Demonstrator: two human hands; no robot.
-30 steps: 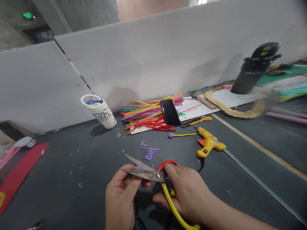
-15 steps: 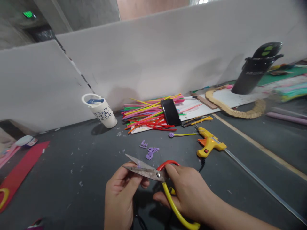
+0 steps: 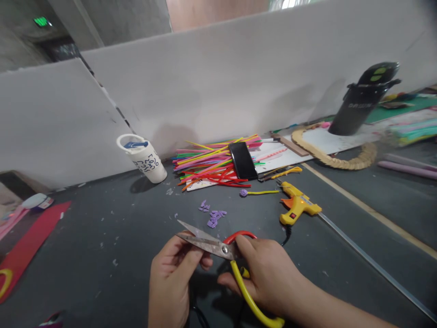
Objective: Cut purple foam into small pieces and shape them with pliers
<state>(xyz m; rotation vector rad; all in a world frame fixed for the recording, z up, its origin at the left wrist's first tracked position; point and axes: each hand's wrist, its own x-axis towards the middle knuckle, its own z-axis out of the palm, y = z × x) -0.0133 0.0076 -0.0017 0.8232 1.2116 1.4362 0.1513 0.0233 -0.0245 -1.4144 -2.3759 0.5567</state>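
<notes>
My right hand (image 3: 262,269) is wrapped round the handles of a pair of scissors (image 3: 208,243), one handle red and the other yellow. Its blades stand slightly apart, pointing left over the fingertips of my left hand (image 3: 177,269). The thumb and fingers of that hand are pinched together at the blades, on a small purple piece that is mostly hidden. Just beyond the blades, small purple cut pieces (image 3: 215,217) lie on the dark table. Farther back rests a yellow stem with a purple ball tip (image 3: 243,193).
A yellow hot glue gun (image 3: 298,205) with a long clear glue stick lies at right. Behind are colourful fuzzy sticks (image 3: 205,159), a black phone (image 3: 243,160), a white cup (image 3: 148,164) and a black tumbler (image 3: 358,107). Red sheet (image 3: 32,246) lies at left.
The scissor blades have closed slightly towards each other. Both hands stay in almost the same place, and the things on the table have not moved.
</notes>
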